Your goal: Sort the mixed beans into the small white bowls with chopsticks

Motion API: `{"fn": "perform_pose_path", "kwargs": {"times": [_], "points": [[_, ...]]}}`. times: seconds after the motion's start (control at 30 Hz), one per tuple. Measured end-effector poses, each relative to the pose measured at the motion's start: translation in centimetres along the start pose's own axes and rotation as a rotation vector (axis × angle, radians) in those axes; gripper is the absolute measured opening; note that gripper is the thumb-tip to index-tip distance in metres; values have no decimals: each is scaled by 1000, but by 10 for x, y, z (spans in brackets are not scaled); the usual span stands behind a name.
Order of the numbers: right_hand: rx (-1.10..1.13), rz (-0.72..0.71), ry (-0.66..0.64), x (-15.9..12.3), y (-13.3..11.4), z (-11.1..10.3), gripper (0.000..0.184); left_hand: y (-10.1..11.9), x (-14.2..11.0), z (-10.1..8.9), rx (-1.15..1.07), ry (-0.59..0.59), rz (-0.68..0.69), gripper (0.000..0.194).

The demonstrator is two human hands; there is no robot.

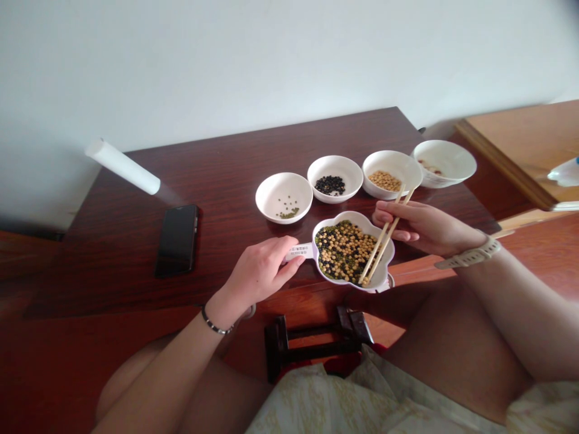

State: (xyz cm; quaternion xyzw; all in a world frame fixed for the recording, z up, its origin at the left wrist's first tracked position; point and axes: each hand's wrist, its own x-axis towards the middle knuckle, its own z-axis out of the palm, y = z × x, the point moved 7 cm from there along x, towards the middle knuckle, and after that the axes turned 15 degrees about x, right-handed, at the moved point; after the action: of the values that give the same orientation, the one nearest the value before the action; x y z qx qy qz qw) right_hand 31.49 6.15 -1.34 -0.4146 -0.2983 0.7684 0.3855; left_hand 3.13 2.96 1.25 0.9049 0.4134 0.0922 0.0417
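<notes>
My left hand (pixel 260 271) grips the labelled white handle (pixel 298 252) of a white flower-shaped dish (pixel 348 217). That dish holds a mix of yellow soybeans and black beans (pixel 344 252). My right hand (pixel 420 228) holds wooden chopsticks (pixel 377 253), with their tips down at the dish's near edge among the beans. Just beyond stand several small white bowls: green beans (pixel 271 196), black beans (pixel 335 163), soybeans (pixel 384 158), and one with a few reddish beans (pixel 447 154).
The dark wooden table (pixel 113 205) carries a black smartphone (pixel 176 240) and a white cylinder (pixel 122 167) to the left. A lighter wooden surface (pixel 520 138) and a clear plastic object (pixel 564 173) lie to the right. A low dark stool (pixel 312 340) stands below the table edge.
</notes>
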Motion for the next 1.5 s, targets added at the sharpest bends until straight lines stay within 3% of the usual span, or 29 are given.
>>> {"fn": "perform_pose_path", "kwargs": {"times": [0.33, 0.9, 1.5], "points": [[24, -11, -1, 0, -1, 2, 33, 0, 0, 0, -5, -8, -1, 24], [-161, -72, 12, -7, -7, 6, 39, 0, 0, 0, -12, -4, -3, 23], [-35, -66, 63, -6, -8, 3, 34, 0, 0, 1, -6, -10, -6, 24]]}}
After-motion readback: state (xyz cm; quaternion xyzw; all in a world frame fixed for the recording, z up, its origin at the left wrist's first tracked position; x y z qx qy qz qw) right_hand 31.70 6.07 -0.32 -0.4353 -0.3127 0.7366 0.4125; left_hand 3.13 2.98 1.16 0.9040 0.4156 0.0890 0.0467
